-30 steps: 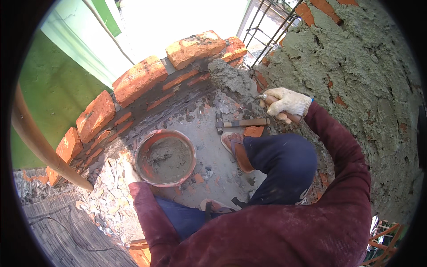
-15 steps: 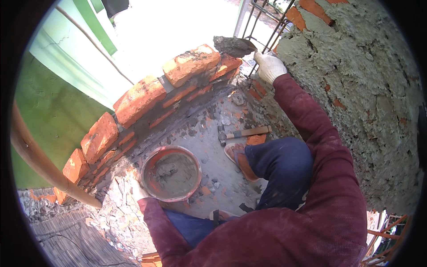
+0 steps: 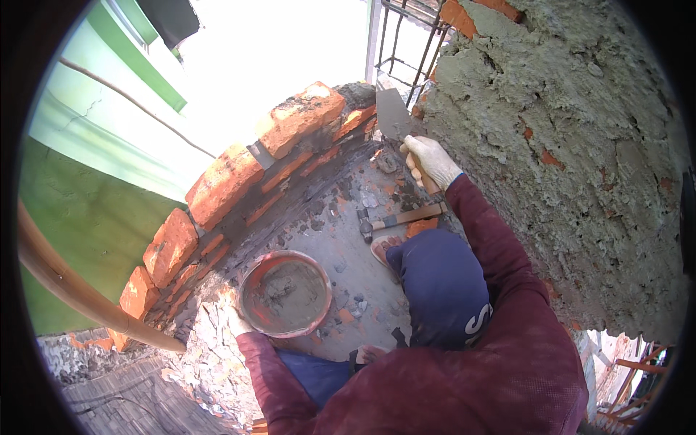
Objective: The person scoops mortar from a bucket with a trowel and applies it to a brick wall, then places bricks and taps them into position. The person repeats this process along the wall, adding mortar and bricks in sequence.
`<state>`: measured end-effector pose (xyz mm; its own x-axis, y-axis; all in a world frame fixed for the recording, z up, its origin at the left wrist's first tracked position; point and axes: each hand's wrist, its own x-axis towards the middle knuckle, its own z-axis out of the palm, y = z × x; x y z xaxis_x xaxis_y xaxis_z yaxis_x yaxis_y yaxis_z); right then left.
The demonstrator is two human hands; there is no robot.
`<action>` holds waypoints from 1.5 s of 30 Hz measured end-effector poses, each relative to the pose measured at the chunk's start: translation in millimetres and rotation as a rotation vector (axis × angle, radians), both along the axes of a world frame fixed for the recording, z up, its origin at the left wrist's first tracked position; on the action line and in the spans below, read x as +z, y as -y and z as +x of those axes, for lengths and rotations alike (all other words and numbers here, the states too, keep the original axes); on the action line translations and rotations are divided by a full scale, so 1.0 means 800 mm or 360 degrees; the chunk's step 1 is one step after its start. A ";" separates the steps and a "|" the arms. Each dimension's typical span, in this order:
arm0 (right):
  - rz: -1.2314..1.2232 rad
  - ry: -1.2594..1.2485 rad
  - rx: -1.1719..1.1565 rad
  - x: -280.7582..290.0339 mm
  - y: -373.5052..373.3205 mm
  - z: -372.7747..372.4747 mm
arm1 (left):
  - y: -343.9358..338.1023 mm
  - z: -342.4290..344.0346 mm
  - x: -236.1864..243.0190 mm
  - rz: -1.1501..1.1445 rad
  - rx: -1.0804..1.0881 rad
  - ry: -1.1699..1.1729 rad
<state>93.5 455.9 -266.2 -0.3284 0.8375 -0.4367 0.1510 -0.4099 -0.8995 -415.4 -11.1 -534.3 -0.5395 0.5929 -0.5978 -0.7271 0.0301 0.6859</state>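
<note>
My right hand [image 3: 431, 161], in a pale glove, grips the wooden handle of a trowel [image 3: 393, 114]. The trowel's grey blade points up and away, bare of any heap, beside the far end of a curved brick wall [image 3: 225, 181]. On that end sits a dollop of wet mortar [image 3: 355, 96], next to the last top brick [image 3: 303, 119]. My left hand [image 3: 233, 317] is against the left side of a round tub [image 3: 325, 319] holding grey mortar [image 3: 290, 291]. Glare blurs its fingers, so their grip cannot be made out.
A hammer [image 3: 403, 217] lies on the dusty floor by my foot, beside a brick piece [image 3: 422, 227]. Rough mortared masonry [image 3: 558, 145] rises close on my right. Steel rebar [image 3: 424, 61] stands beyond the wall's end. A wooden pole [image 3: 87, 286] leans at the left.
The mortar that was on the trowel now lies on the wall's end. My right hand has drawn back and down, turning the blade upward. My left hand stays by the tub.
</note>
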 end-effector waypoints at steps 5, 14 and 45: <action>-0.0112 -0.0217 0.0042 -0.070 0.001 -0.040 | -0.006 0.005 0.030 -0.0085 -0.0053 -0.0006; 0.0039 -0.0050 0.0043 -0.081 0.048 -0.024 | 0.000 0.027 0.054 -0.0186 -0.0094 -0.0003; 0.0204 0.1113 0.0861 0.116 -0.135 -0.045 | 0.011 0.023 0.012 -0.0009 -0.0320 -0.0344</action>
<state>57.5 564.3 -173.7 -0.3864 0.7013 -0.5991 0.8260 -0.0260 -0.5631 -396.7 -19.7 -525.0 -0.5266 0.6979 -0.4855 -0.5432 0.1631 0.8236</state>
